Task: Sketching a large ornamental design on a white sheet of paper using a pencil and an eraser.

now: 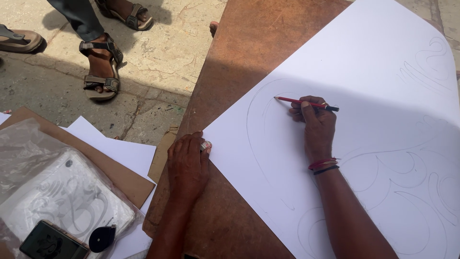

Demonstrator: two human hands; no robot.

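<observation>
I see my right hand [315,125] with fingers clamped on a red pencil [305,102], its tip on the white paper sheet [364,72]. My left hand [188,165] lies flat, fingers together, fingertips touching the sheet's corner on the brown board [239,52].

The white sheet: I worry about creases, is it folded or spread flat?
Spread flat: the white sheet lies unfolded on the brown board, its corner pinned by the left hand.

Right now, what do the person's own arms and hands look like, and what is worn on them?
Both forearms are bare, with no sleeves in view. The right hand has red thread bands and a thin black band around the wrist. The left hand shows a ring with a pale stone on one finger. No gloves.
</observation>
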